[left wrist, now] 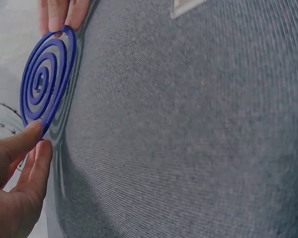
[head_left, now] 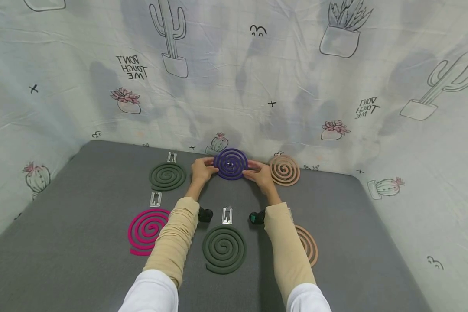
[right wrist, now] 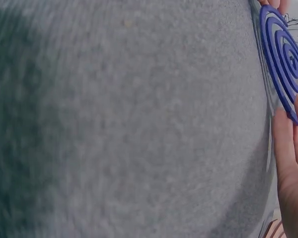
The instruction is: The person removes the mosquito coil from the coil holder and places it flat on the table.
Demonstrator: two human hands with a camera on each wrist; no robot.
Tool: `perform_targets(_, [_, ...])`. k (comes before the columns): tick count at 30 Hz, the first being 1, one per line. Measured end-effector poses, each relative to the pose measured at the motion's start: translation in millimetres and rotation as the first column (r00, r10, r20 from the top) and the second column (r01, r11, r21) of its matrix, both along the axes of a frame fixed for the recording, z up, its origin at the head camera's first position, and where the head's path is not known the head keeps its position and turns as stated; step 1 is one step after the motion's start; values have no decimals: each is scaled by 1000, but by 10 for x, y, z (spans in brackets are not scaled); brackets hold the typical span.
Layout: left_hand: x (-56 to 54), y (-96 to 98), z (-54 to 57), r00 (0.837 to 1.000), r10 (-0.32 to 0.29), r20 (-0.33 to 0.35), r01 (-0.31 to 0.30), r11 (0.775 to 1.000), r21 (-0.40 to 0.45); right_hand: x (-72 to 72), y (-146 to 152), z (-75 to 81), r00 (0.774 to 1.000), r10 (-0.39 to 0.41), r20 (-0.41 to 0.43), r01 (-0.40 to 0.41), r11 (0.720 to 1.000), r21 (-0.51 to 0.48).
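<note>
Near the far edge of the table, a purple-blue mosquito coil (head_left: 231, 159) is held between both hands. My left hand (head_left: 203, 170) pinches its left rim, with the thumb on the near face and fingers behind. The opposite rim is gripped likewise by my right hand (head_left: 260, 174). In the left wrist view the coil (left wrist: 42, 82) tilts up off the cloth, casting a shadow. A small metallic piece shows at its centre in the head view; whether it is attached cannot be told. A tan coil (head_left: 284, 170) lies just right of my right hand.
Green coils lie at back left (head_left: 167, 176) and front centre (head_left: 224, 249). A pink coil (head_left: 150, 229) and a front tan coil (head_left: 312, 247) are partly hidden by the sleeves. Metal coil stands (head_left: 155, 204) lie about the grey table (head_left: 82, 216). Behind hangs a printed curtain (head_left: 234, 86).
</note>
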State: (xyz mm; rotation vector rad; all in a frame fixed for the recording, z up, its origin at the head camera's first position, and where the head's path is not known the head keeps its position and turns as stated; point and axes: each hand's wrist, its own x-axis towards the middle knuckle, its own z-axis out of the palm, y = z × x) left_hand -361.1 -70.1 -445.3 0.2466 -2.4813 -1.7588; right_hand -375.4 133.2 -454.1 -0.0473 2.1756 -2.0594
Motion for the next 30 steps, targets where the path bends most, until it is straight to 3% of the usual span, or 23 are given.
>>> perform_targets(9, [62,4,34,1000,-1,-19,3,996,89,2,-14,-32,998,-56,0,56,996,-75])
perform_targets(17, [63,-23,6,998,-39,-55,43,995,87,-11,62,43,990,-47,131,70,982,-177])
perform_targets(21, [49,-46,-23,992,-103,-69,113,979,168,-1,125,155,978,20,209,25,977,-211])
perform_targets(25, [78,-76,20,978,-199,-56,207,948,241,24,175,238,965,67,252,-15,979,-202])
perform_targets(29, [72,-80,18,970,-234,-61,242,927,286,26,181,232,972,18,234,28,981,-193])
perform_targets(30, [45,-78,-28,970,-230,-74,242,928,282,22,172,222,975,-9,220,52,980,-190])
